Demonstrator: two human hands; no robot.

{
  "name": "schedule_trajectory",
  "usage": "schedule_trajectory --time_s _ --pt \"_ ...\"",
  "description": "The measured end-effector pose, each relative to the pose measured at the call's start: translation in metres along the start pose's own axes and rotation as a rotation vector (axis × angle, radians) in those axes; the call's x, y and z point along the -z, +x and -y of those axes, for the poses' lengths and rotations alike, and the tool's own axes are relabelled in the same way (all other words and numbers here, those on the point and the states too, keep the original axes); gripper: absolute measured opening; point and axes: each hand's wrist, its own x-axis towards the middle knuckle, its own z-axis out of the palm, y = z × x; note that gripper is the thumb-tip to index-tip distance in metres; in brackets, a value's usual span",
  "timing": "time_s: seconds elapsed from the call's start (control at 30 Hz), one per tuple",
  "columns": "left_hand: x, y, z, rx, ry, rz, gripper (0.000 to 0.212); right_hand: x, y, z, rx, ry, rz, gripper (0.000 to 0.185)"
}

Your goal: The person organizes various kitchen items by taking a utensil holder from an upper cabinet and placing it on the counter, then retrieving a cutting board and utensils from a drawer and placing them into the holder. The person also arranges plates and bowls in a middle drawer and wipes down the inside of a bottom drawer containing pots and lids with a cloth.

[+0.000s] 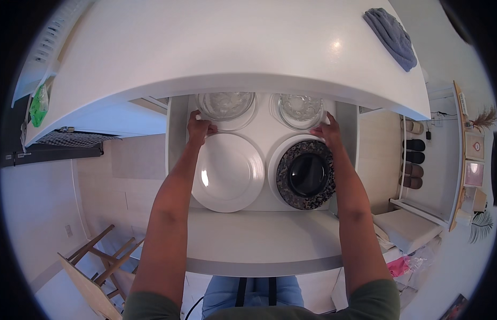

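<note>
Before me is a pulled-out drawer [264, 232] holding dishes. My left hand [198, 129] is at its far left, beside a stack of clear glass dishes [228, 106]. My right hand [328, 130] reaches to the far right, next to smaller clear glass dishes [300, 108]. A small white bit shows at the fingers of each hand; whether they grip it or only touch it is unclear. Nearer me, on the left, lies a large white plate [228, 172]. To its right, a black plate with a speckled rim [286, 160] rests on a white plate [273, 176].
A white counter [240, 44] overhangs the drawer's far end, partly hiding the glass dishes. A grey-blue cloth [392, 38] lies on its right corner. A wooden chair [92, 272] stands at lower left. Slippers [412, 152] line a rack at right.
</note>
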Motion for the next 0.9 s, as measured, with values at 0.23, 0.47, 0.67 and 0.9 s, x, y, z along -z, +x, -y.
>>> schedule_trajectory --time_s 0.23,0.47,0.67,0.9 --pt "0.003 -0.006 0.004 0.036 -0.037 0.0 0.066 -0.024 -0.01 0.064 -0.158 0.019 0.114 0.048" --pt "0.033 0.027 0.02 -0.322 0.552 -0.371 0.049 -0.045 -0.003 0.059 -0.074 0.307 0.198 0.044" --pt "-0.041 -0.019 -0.043 0.017 0.029 -0.068 0.054 -0.005 -0.007 0.037 -0.113 0.287 0.165 0.046" --pt "-0.024 -0.015 -0.03 0.039 -0.244 0.156 0.049 -0.019 -0.015 0.047 -0.133 0.308 0.179 0.045"
